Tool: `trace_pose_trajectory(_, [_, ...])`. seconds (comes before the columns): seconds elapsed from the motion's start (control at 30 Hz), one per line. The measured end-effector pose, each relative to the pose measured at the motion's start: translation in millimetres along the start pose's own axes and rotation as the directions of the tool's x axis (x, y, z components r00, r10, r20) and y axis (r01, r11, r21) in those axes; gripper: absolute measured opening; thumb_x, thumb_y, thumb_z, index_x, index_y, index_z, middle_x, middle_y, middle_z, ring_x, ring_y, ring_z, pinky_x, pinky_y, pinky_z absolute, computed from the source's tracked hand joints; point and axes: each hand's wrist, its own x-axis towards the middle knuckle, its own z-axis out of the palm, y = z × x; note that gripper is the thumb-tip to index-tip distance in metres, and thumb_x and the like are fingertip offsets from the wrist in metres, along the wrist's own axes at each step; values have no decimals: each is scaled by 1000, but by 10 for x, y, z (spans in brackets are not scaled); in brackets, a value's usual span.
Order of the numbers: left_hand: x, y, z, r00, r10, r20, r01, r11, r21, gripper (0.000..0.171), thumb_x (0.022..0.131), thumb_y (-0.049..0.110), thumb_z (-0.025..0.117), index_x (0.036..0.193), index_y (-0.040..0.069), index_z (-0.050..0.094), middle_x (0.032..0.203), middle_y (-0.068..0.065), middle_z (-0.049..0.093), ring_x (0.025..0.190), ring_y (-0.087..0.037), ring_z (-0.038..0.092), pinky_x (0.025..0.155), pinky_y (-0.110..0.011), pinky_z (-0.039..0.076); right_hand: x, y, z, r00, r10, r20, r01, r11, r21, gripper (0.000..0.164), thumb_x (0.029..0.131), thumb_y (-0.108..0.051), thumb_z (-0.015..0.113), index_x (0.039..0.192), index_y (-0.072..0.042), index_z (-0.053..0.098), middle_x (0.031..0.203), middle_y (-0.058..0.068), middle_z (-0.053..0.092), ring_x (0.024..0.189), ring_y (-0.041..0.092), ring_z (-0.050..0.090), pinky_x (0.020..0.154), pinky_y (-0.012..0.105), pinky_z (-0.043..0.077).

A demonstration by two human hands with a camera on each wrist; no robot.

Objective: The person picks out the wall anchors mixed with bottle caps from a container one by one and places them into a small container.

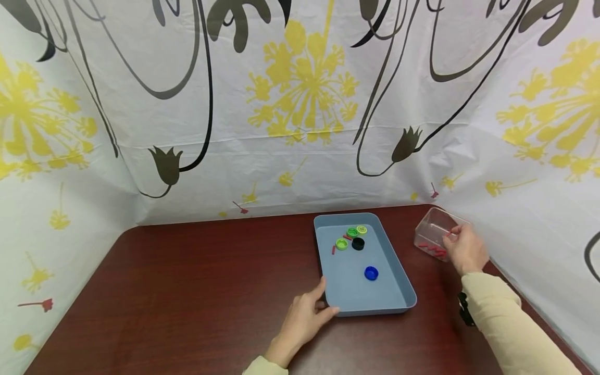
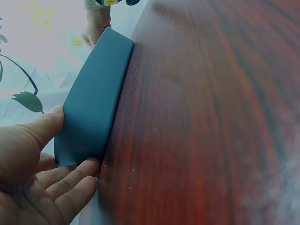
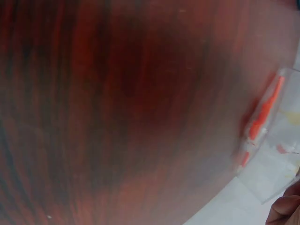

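A blue-grey tray lies on the table. My left hand holds its near left corner; in the left wrist view the thumb is at the rim and the other fingers curl below. In the tray are a blue cap, a black cap, several green caps and two small red sticks. My right hand is over a clear plastic box, thumb and finger pinching a small red stick. More red sticks lie inside the box.
The brown table extends left of the tray. A white patterned cloth hangs behind it and along both sides. The clear box stands close to the cloth at the table's right edge.
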Motion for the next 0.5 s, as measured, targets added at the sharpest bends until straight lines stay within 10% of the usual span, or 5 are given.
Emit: trace_pose_trajectory(0.5, [3,3,3,1000,6,3,-6,1000,-15,71,86,36,68,143,5,40,136,-15,51,95,-21,68,74,-32,54,-11,6,30,1000,0,22,0,1000,-24,28,86,-21,64,103,1,56,94,28,63,84,48,57,54,46,37])
